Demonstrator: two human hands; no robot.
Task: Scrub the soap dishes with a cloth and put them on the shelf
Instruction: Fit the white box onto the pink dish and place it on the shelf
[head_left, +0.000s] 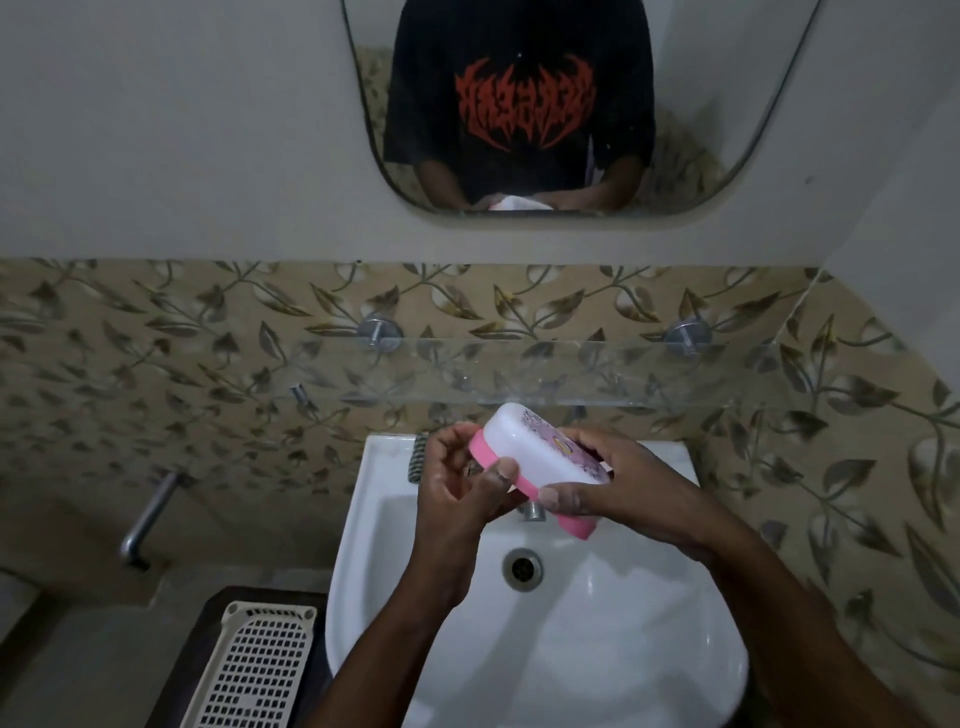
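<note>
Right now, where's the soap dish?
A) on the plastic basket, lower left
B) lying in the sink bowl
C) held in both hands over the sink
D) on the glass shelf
C: the left hand and the right hand both grip the soap dish, which is held up above the sink and touches neither the bowl nor anything else.
</note>
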